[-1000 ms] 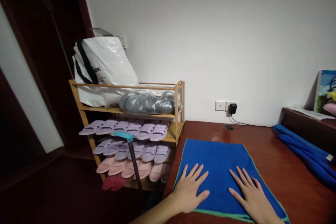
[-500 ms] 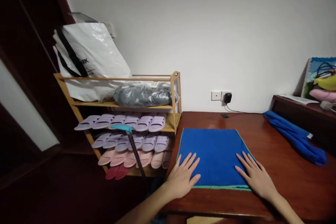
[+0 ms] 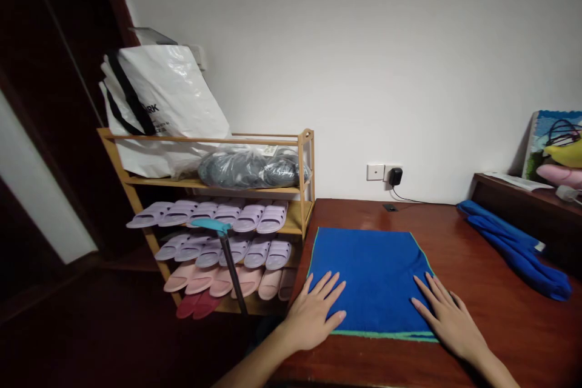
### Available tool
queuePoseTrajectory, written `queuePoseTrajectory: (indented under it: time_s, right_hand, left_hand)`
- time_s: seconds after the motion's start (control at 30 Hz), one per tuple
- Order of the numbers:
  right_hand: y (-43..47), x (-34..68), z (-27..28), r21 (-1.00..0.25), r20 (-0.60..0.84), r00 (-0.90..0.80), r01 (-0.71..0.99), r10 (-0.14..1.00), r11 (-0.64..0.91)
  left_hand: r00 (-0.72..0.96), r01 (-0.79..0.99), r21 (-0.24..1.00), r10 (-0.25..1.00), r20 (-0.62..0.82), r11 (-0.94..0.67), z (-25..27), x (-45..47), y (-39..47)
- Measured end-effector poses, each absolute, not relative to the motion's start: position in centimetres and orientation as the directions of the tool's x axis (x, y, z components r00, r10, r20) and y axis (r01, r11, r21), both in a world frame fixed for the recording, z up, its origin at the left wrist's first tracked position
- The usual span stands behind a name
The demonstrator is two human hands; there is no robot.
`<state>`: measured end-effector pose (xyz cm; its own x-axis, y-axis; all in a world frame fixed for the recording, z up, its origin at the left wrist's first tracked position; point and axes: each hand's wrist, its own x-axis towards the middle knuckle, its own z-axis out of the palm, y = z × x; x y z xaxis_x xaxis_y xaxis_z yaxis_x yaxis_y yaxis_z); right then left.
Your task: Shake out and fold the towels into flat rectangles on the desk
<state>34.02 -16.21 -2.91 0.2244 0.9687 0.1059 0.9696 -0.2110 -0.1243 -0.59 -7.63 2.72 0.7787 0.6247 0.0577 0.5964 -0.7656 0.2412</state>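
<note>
A blue cloth (image 3: 368, 279) with a green edge lies flat on the brown wooden table (image 3: 359, 361). Its near edge shows more than one layer, so it looks folded. My left hand (image 3: 313, 309) rests palm down on the cloth's near left corner, fingers spread. On the near right side, my right hand (image 3: 448, 315) lies flat with its fingers stretched over the cloth's edge. Neither hand grips anything. Farther right, a second blue cloth (image 3: 516, 248) lies bunched in a long strip.
Left of the table stands a wooden rack (image 3: 301, 188) with several slippers (image 3: 248, 218), a white bag (image 3: 170, 91) and a plastic-wrapped grey bundle (image 3: 250, 168). A blue-topped pole (image 3: 231, 270) leans before it. A black adapter (image 3: 395, 176) sits in the wall socket; a raised shelf (image 3: 522, 203) is at right.
The view has tilted up slightly, so the scene sits lower. My right hand has slid a little outward, and a small ripple shows at the cloth's right edge. My left hand stays put.
</note>
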Motion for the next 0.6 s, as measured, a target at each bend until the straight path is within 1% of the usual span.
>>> queuePoseTrajectory:
  time_s: [0.1, 0.17, 0.23, 0.3, 0.37, 0.43, 0.53, 0.6]
  right_hand:
    - [-15.3, 34.2, -3.0, -0.127, 0.122, 0.24, 0.966, 0.963, -0.225]
    - [-15.0, 33.6, -2.6, -0.121, 0.128, 0.275, 0.958, 0.953, -0.26]
    - [-14.7, 32.1, -2.0, -0.114, 0.15, 0.315, 0.947, 0.937, -0.3]
    - [-14.3, 30.1, -1.3, -0.126, 0.173, 0.32, 0.945, 0.932, -0.301]
    - [-13.9, 28.2, -1.0, -0.145, 0.161, 0.291, 0.952, 0.943, -0.269]
    - [-13.4, 26.9, -1.2, -0.137, 0.132, 0.253, 0.962, 0.958, -0.235]
    - [-12.3, 26.5, -1.7, -0.102, 0.117, 0.231, 0.97, 0.966, -0.22]
    - [-11.4, 26.9, -1.9, -0.104, 0.113, 0.223, 0.972, 0.968, -0.212]
  left_hand:
    - [0.767, 0.618, 0.267, 0.642, 0.003, -0.74, 3.6, -0.2, -6.9]
    - [0.752, 0.645, 0.291, 0.655, -0.078, -0.706, 4.4, 0.5, -6.6]
    - [0.693, 0.707, 0.308, 0.711, -0.121, -0.636, 4.9, 1.7, -6.7]
    - [0.616, 0.763, 0.305, 0.784, -0.075, -0.57, 4.8, 3.1, -7.0]
    - [0.579, 0.781, 0.289, 0.815, -0.004, -0.553, 4.1, 4.2, -7.4]
    - [0.593, 0.77, 0.268, 0.804, 0.031, -0.579, 3.2, 4.6, -7.4]
    - [0.617, 0.756, 0.249, 0.786, 0.038, -0.605, 2.1, 4.4, -6.7]
    - [0.615, 0.758, 0.239, 0.787, 0.046, -0.607, 1.8, 4.1, -5.8]
